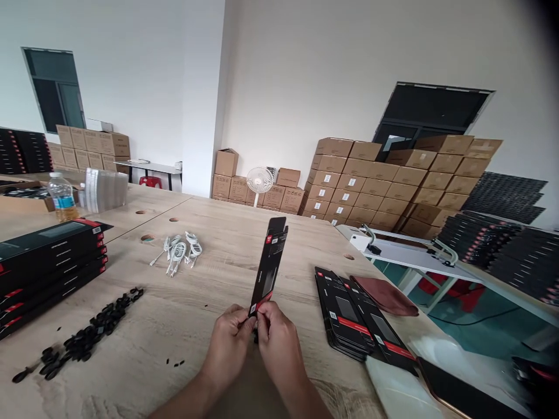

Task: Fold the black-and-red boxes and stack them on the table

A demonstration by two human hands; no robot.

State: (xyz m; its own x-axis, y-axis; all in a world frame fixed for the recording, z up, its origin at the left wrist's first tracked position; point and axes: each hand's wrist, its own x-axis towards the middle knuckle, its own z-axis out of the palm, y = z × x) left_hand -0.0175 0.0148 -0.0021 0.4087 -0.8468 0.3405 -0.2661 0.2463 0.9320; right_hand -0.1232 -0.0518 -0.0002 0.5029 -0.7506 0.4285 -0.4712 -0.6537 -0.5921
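Note:
A slim black retail box with a red stripe (269, 262) stands upright above the wooden table (227, 233), its top flap open. My left hand (229, 343) and my right hand (279, 343) both pinch its bottom end, fingers closed around it. To the right lies a fanned stack of flat black box sleeves (358, 317). A bundle of white cables (178, 251) lies further back on the table. A scatter of small black parts (87, 334) lies at the left.
A pile of filled black boxes (48, 262) sits at the left edge, with a water bottle (62, 198) and clear bags (105, 189) behind. A dark red cloth (384, 294) lies by the sleeves. Cardboard cartons (393, 180), a small fan (259, 181) and a white side table (410, 253) stand beyond.

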